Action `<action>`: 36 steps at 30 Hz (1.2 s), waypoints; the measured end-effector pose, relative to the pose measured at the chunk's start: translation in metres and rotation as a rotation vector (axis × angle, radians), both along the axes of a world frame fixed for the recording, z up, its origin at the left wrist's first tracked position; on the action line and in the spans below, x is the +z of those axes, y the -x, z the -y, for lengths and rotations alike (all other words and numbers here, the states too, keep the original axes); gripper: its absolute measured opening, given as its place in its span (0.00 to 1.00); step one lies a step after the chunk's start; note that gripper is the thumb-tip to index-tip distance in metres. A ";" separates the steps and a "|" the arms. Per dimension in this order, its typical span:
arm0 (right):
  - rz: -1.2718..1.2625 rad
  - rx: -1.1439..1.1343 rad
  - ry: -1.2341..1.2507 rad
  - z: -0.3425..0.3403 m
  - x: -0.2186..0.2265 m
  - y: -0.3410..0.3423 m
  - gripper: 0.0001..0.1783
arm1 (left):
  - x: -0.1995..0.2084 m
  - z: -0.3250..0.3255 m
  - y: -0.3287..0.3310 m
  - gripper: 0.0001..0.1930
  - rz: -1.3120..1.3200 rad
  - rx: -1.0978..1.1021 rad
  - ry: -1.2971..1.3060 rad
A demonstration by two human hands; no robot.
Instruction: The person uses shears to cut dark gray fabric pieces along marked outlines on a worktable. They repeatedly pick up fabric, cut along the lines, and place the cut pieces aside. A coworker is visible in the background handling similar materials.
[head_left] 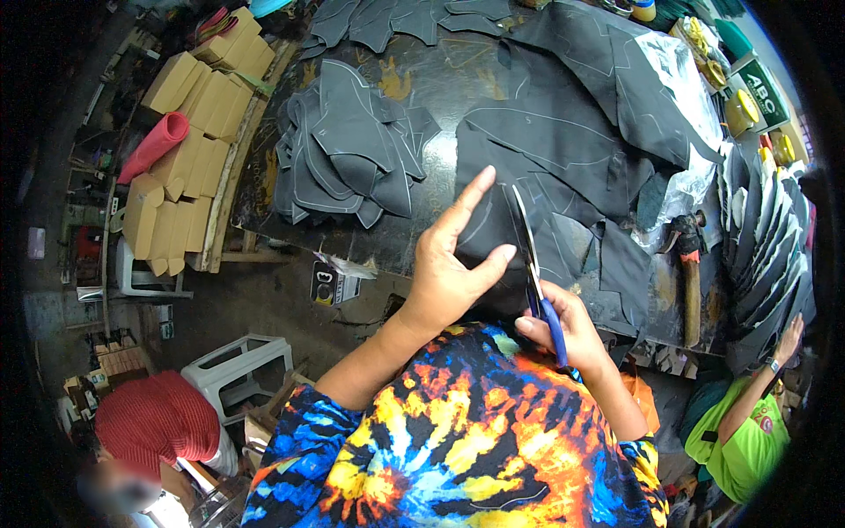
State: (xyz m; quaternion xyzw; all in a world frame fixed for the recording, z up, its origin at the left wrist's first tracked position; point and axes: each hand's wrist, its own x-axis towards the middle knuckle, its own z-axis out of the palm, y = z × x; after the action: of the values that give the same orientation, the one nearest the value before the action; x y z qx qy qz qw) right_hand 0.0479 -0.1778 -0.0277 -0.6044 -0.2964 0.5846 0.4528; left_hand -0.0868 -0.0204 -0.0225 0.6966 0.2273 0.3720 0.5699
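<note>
In my right hand is a pair of scissors with blue handles, its long blades pointing away from me and slightly apart. The blades lie over a dark grey sheet marked with pale drawn outlines. My left hand is at the sheet's near left part, index finger and thumb stretched apart, its other fingers mostly hidden; I see nothing gripped in it. Left of the sheet is a pile of cut dark pieces with pale edges. Larger marked sheets overlap beyond the scissors.
A wooden-handled hammer lies at right. Beyond it rises a tall stack of dark pieces, touched by a co-worker's hand. Cardboard boxes and a pink roll line the left. A grey stool stands near a person in red.
</note>
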 end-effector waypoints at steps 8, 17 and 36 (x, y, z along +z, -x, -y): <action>0.047 -0.049 -0.069 0.001 -0.001 0.001 0.14 | -0.002 0.005 0.001 0.29 -0.037 -0.035 -0.030; -0.049 -0.064 -0.192 0.010 -0.011 -0.005 0.12 | 0.002 -0.005 -0.001 0.21 -0.007 -0.181 0.088; -0.144 -0.020 -0.102 0.022 -0.005 -0.011 0.13 | 0.004 -0.007 -0.002 0.16 0.008 -0.206 0.067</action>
State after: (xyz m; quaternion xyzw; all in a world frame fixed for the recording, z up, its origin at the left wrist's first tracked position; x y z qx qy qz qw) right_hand 0.0587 -0.2000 -0.0327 -0.5399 -0.2867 0.6061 0.5089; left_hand -0.0848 -0.0137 -0.0181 0.6955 0.1644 0.3062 0.6289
